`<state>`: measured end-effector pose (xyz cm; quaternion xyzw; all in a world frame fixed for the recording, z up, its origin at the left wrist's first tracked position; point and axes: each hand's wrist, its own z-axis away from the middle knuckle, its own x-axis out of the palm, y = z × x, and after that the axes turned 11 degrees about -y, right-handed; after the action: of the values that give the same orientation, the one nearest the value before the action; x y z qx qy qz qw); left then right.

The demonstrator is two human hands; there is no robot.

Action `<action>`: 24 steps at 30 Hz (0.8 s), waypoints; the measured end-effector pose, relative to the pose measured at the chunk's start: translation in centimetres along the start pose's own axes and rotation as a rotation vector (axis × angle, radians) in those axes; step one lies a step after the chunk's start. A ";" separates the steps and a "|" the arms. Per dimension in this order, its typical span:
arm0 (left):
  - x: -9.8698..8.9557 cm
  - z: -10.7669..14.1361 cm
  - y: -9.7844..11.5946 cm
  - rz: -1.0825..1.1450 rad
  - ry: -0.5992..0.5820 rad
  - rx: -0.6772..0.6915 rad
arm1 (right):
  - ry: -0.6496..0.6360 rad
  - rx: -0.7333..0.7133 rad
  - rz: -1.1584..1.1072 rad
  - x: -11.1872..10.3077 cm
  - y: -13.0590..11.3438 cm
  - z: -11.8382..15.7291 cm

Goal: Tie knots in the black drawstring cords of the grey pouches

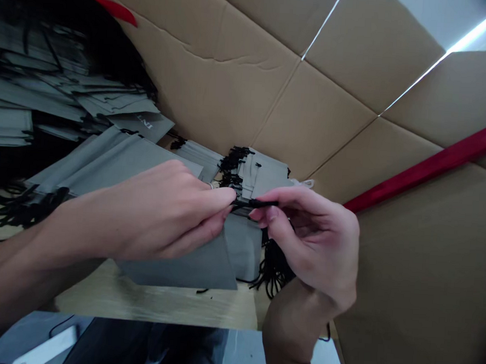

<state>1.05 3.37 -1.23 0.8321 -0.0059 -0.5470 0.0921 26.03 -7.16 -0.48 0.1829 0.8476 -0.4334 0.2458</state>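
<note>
A short black cord [262,203] is stretched between my two hands over the work table. My left hand [162,215] is closed, its thumb and index finger pinching one end. From the other side, my right hand [313,241] pinches the cord between thumb and fingertips, with the remaining fingers curled. Below my left hand lies a flat grey panel [179,274], perhaps part of a bag; whether the cord is joined to it I cannot tell. Beside my right wrist hangs a bunch of black cords [277,264].
Stacks of grey pieces with black cords [120,103] pile up at the left. Smaller grey stacks [268,170] stand against the cardboard wall [233,77]. A red strip [429,163] crosses the right side. The pale wooden table edge [157,308] lies near my lap.
</note>
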 end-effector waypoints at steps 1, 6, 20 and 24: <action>0.0 0.0 0.0 -0.009 -0.004 0.001 | 0.015 0.001 0.024 0.1 0.0 0.1; -0.2 0.1 -0.5 -0.048 -0.034 0.017 | 0.105 0.011 0.180 0.7 0.0 0.0; -1.2 0.5 -0.6 0.157 -0.094 -0.017 | -0.026 -0.046 0.182 0.8 -0.2 -0.4; -1.0 0.5 -0.7 0.162 -0.065 0.006 | -0.090 -0.093 0.338 0.8 -0.5 -0.8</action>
<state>0.13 4.08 -0.65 0.8109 -0.0779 -0.5644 0.1334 24.90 -6.66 -0.22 0.2916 0.8121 -0.3538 0.3610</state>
